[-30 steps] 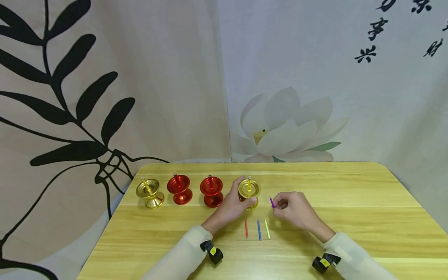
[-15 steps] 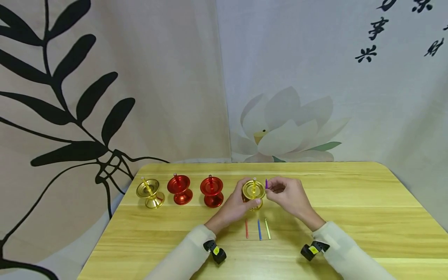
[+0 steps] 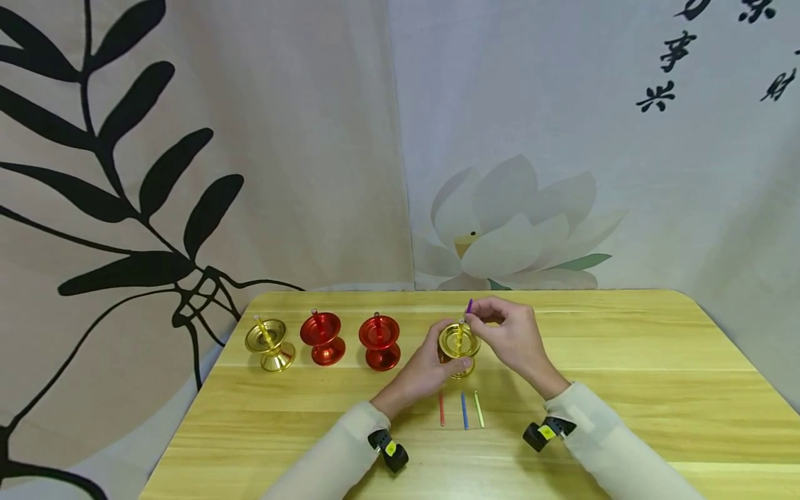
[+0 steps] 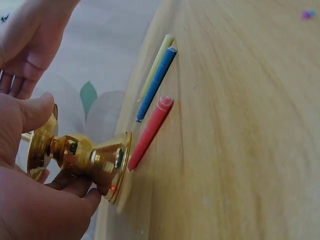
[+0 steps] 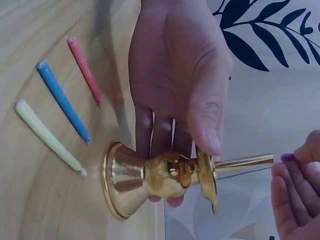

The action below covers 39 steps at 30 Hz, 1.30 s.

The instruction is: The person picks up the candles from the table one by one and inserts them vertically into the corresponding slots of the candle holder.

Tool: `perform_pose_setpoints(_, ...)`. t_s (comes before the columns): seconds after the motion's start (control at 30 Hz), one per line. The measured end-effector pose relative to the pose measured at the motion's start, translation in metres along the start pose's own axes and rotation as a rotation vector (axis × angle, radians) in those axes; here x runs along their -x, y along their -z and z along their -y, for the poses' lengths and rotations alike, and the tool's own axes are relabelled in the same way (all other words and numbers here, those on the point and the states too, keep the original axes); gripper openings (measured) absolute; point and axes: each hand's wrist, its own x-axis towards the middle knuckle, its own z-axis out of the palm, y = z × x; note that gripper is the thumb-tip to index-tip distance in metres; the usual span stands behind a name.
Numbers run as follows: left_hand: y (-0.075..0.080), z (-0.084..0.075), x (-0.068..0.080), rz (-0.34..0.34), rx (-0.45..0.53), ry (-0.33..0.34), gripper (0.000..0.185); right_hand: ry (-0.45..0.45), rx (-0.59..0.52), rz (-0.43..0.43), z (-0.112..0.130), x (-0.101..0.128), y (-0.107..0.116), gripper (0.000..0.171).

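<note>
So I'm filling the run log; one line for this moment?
left hand: grips gold candle holder | right hand: pinches purple candle at its spike | table: red, blue, yellow candles

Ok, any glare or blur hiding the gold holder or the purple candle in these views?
Head view: sharp, even light, the purple candle tiny above the gold holder. Left wrist view: holder in focus with small glints, left hand soft up close. Right wrist view: mild sheen on holder, right hand's fingertips blurred at the edge.

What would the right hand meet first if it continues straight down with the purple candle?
Probably the spike of the gold candle holder, which the left hand grips. The right hand pinches the purple candle just above it; the depth is uncertain.
</note>
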Motion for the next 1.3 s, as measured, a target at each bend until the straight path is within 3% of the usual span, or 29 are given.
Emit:
perform_pose_setpoints(0.7,-0.0016,0.0007,0.0005,-0.003,0.01,0.019,0.08,-0.017,0.04,0.027,-0.0008,-0.003,-0.0028,0.01)
perform_pose_setpoints(1.3,-0.001,0.0007,0.0001,0.002,0.014,0.019,0.079,0.054,0.078,0.042,-0.0004,-0.006,-0.0026,0.011)
